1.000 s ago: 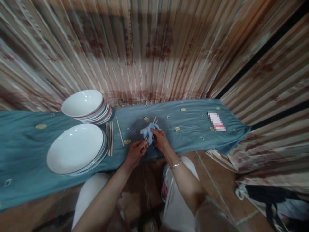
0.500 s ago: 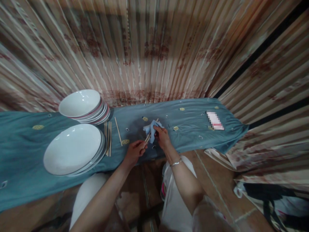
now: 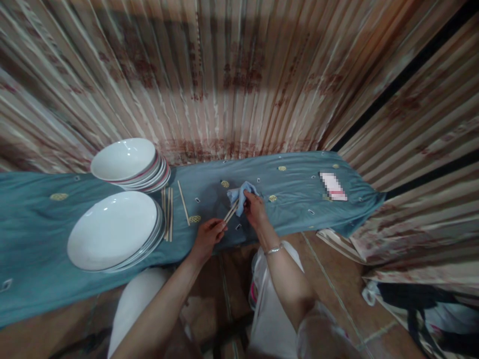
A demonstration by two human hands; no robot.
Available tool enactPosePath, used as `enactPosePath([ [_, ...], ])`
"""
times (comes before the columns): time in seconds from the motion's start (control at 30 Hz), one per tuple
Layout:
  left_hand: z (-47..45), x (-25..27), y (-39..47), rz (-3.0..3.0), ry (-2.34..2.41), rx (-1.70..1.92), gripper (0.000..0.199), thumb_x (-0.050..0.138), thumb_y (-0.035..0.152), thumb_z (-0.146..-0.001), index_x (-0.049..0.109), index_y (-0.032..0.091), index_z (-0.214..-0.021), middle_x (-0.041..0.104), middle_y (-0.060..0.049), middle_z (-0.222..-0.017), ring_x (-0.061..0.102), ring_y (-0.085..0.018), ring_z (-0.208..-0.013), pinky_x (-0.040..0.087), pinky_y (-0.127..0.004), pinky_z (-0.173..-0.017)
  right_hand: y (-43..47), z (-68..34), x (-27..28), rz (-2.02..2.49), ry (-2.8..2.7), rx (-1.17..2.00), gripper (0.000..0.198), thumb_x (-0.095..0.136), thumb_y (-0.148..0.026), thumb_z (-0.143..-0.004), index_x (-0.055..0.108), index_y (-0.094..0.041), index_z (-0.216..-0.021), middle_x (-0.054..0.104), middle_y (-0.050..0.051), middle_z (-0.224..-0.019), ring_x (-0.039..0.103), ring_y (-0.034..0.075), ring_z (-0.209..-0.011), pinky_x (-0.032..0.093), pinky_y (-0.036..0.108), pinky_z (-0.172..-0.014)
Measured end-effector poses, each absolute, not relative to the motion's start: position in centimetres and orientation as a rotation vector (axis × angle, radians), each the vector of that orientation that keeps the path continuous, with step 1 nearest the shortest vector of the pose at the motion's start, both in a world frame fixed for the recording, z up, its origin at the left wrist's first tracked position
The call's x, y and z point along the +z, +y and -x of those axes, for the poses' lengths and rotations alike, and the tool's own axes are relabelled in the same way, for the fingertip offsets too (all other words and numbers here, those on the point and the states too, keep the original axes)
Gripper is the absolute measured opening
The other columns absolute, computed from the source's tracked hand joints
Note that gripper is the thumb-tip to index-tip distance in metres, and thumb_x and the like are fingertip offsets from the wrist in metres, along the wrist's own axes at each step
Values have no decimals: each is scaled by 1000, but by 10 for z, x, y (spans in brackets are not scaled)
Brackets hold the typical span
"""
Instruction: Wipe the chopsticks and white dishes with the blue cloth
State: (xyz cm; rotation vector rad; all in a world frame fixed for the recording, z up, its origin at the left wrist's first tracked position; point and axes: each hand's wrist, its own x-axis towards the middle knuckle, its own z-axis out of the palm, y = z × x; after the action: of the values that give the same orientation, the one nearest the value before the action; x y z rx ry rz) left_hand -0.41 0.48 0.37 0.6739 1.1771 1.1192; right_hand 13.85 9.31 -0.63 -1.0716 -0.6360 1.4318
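My left hand (image 3: 209, 235) is closed around the near ends of a pair of wooden chopsticks (image 3: 230, 213), which slant up and away to the right. A light blue cloth (image 3: 242, 202) is wrapped about their far ends, hiding the tips. Pinching that cloth is my right hand (image 3: 255, 209), its fingers closed, with a silver bracelet on the wrist. Left of my hands, several loose chopsticks (image 3: 171, 214) lie on the teal tablecloth (image 3: 209, 177); a single one (image 3: 183, 203) rests at a slant apart from them.
A stack of white bowls (image 3: 125, 162) stands at the back left, with a stack of white plates (image 3: 114, 232) in front of it. A blurred-out pink and white item (image 3: 333, 186) lies at the right. Pleated curtains (image 3: 239, 75) hang close behind the table.
My right hand has slid the cloth slightly right and outward along the chopsticks, and the far tips are now covered. My left hand has stayed nearly in place.
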Motion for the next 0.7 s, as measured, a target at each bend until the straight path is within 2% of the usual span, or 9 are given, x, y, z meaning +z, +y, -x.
enactPosePath([
  [0.23,6,1,9,-663,1168,1135,37,77,44,-54,66,12,-69,55,1,-55,35,-2,-41,18,-18,-40,75,-116,-3,1054,-654,1576,32,76,-39,-57,51,-18,-51,45,-9,-40,38,4,-37,28,18,-37],
  [0.43,8,2,12,-688,1148,1168,37,75,47,-58,61,13,-64,53,3,-56,34,-2,-41,15,-17,-39,64,-100,-7,1041,-702,1640,29,76,-38,-53,55,-18,-51,49,-8,-42,38,4,-38,28,19,-39],
  [0.6,8,4,12,-689,1188,1136,45,75,53,-56,64,12,-70,60,-2,-64,40,-4,-42,17,-17,-38,67,-104,-6,1057,-698,1587,29,75,-39,-53,55,-18,-50,48,-8,-40,38,5,-38,27,18,-39],
  [0.7,7,4,11,-712,1228,1098,47,78,50,-53,66,11,-76,64,-4,-69,41,-4,-43,19,-17,-38,70,-111,-4,1047,-683,1529,28,73,-39,-54,55,-18,-50,48,-8,-40,38,5,-37,27,19,-39],
])
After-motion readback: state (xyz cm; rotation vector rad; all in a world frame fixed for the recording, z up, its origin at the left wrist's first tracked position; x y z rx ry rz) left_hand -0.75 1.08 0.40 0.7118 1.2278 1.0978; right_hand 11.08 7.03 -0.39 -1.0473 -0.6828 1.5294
